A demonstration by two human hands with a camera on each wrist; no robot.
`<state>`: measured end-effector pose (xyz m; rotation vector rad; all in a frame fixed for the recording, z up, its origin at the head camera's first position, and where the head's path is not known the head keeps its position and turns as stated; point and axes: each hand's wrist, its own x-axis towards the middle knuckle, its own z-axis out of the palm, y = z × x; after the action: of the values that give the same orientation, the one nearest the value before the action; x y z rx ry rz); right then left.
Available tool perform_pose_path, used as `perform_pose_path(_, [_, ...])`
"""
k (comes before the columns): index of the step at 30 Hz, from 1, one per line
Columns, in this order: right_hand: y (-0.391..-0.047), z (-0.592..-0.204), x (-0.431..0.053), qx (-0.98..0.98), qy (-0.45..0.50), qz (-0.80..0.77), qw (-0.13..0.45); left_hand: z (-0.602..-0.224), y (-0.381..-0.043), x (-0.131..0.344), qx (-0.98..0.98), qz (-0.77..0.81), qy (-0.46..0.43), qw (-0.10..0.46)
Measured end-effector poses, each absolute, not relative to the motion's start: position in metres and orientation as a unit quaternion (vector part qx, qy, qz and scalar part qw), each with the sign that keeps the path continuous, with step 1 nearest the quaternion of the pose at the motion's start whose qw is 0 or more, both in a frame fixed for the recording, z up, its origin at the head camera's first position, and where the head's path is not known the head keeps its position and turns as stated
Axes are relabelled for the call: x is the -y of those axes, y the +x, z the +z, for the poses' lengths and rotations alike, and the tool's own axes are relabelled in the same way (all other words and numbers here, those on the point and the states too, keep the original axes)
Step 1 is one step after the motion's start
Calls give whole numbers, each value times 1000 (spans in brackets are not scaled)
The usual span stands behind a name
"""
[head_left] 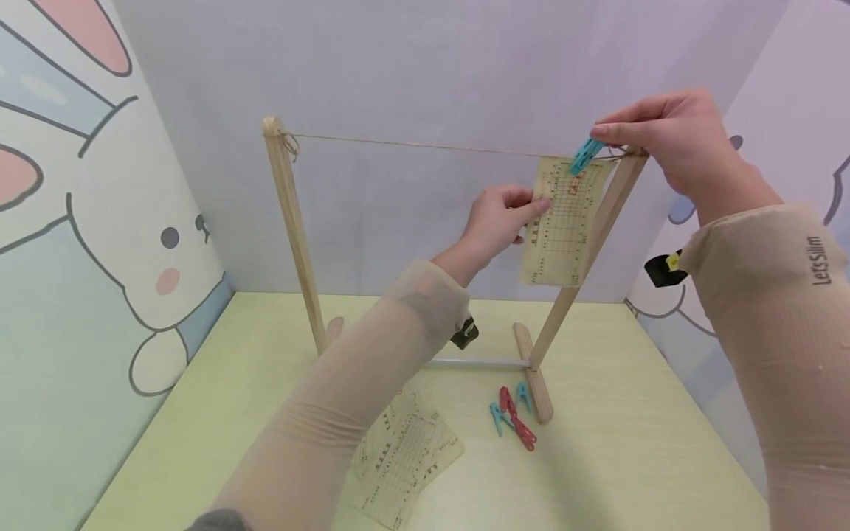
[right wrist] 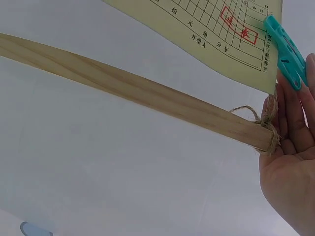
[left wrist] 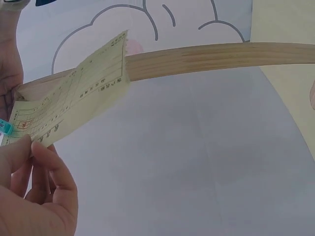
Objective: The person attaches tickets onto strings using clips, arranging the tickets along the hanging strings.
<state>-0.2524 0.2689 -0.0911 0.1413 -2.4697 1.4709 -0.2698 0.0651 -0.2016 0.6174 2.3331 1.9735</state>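
Observation:
A yellowish printed slip (head_left: 564, 236) with a red stamp hangs at the right end of a thin twine line (head_left: 412, 146). My left hand (head_left: 494, 221) pinches its left edge between thumb and fingers, as the left wrist view also shows. At the slip's top edge, my right hand (head_left: 690, 140) pinches a teal clothespin (head_left: 587, 156) by its handle end. The clothespin's tip (right wrist: 270, 22) overlaps the slip near the stamp. Close to the right hand is the knotted twine (right wrist: 268, 120) on the post's end.
The line runs between a left wooden post (head_left: 295, 243) and a right wooden post (head_left: 617, 195), joined low by a pale rod (head_left: 478, 363). Several loose slips (head_left: 405, 461) overlap on the table (head_left: 631, 442). Red and blue clothespins (head_left: 524, 433) lie near the right foot (head_left: 541, 394). Walls enclose the sides.

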Motion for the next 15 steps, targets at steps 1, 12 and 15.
perform_pose_path(1, [-252,-91,-269,851,48,507,130,-202,-270,-65,-749,632,198,10])
perform_pose_path(12, [-253,-88,-267,873,28,473,111,-204,-269,-62,-755,626,196,3])
perform_pose_path(15, [-253,-87,-266,885,15,453,101,-204,-269,-62,-755,626,198,2])
